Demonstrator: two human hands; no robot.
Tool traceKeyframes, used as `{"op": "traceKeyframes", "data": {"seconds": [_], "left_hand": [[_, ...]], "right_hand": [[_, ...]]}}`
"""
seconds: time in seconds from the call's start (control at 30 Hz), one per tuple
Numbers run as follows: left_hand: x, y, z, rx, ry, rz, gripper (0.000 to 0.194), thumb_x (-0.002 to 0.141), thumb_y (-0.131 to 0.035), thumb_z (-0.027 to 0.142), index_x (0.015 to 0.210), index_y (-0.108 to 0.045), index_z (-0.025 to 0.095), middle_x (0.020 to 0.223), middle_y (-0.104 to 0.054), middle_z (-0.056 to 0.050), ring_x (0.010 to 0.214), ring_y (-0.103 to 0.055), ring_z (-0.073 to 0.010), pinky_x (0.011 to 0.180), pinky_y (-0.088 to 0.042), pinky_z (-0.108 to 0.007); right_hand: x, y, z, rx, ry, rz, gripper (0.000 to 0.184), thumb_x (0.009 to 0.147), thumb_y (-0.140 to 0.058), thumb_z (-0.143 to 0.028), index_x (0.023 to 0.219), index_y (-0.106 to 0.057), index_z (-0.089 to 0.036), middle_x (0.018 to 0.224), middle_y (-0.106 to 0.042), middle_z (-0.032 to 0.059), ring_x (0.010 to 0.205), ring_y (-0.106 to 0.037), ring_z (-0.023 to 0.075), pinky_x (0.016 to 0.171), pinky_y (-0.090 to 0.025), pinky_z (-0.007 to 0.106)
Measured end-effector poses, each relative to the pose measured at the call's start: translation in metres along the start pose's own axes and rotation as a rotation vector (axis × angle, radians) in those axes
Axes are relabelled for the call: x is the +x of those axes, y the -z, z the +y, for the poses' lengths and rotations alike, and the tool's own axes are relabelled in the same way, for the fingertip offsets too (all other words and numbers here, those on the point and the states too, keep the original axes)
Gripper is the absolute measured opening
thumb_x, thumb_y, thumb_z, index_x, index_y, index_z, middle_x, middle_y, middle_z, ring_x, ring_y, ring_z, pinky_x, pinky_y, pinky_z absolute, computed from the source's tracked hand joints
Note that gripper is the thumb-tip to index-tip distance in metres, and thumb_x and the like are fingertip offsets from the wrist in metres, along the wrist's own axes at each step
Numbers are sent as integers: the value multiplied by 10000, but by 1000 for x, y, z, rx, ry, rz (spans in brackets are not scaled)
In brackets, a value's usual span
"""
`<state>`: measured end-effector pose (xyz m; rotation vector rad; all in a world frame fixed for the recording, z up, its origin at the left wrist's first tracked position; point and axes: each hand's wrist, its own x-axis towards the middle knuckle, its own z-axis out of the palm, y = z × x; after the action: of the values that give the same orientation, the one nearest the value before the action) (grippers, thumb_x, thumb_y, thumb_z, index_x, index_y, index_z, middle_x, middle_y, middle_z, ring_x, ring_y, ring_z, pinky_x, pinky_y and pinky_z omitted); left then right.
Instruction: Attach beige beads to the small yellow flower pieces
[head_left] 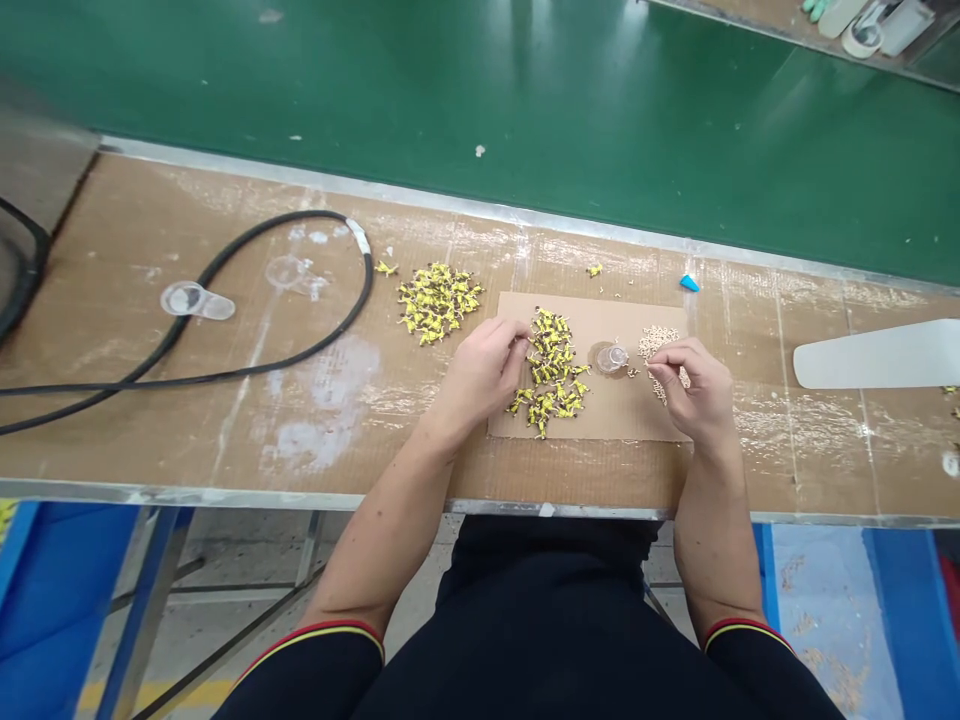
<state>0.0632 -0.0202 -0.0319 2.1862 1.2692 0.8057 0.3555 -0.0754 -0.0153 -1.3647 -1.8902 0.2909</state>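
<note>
over cardboard (622, 415) — left hand (480, 370) and right hand (694, 385) pinched; anything held, its axis: can't tell

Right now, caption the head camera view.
Left hand by small yellow-black parts, right hand by beige pieces, on flat brown cardboard sheet.

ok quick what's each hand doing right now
Left hand: pinched at the yellow pieces, can't tell if holding one.
Right hand: pinched by the beige pieces, can't tell if holding one.
</note>
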Motion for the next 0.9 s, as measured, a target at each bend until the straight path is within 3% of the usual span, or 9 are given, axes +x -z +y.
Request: {"op": "traceKeyframes", "data": {"seconds": [0.4,0.63,0.9], "left_hand": [[-1,1,8,-63,6,49,188,1005,-486,142,1050,-666,169,979,-744,-65,902,-695,-184,874,-547,-308],[-2,0,12,-79,-32,93,311,1023,-456,139,1225,-689,173,1051,-754,-67,953,-706,-175,898,-553,-300],[-3,2,14,-88,-49,73,313,1014,-450,112,1137,-728,187,1016,-742,-59,923,-697,-172,877,-552,-293]], "right_hand": [[1,-9,3,-51,-6,-54,145,993,-606,-254,879,-696,-255,827,-742,44,772,-683,208,680,-544,354],[-1,-18,3,-128,-11,-56,137,999,-616,-272,910,-721,-271,885,-771,53,828,-710,228,775,-579,396],[0,-17,3,-148,20,-47,133,995,-631,-263,901,-723,-269,877,-771,51,819,-710,225,753,-570,387]]}}
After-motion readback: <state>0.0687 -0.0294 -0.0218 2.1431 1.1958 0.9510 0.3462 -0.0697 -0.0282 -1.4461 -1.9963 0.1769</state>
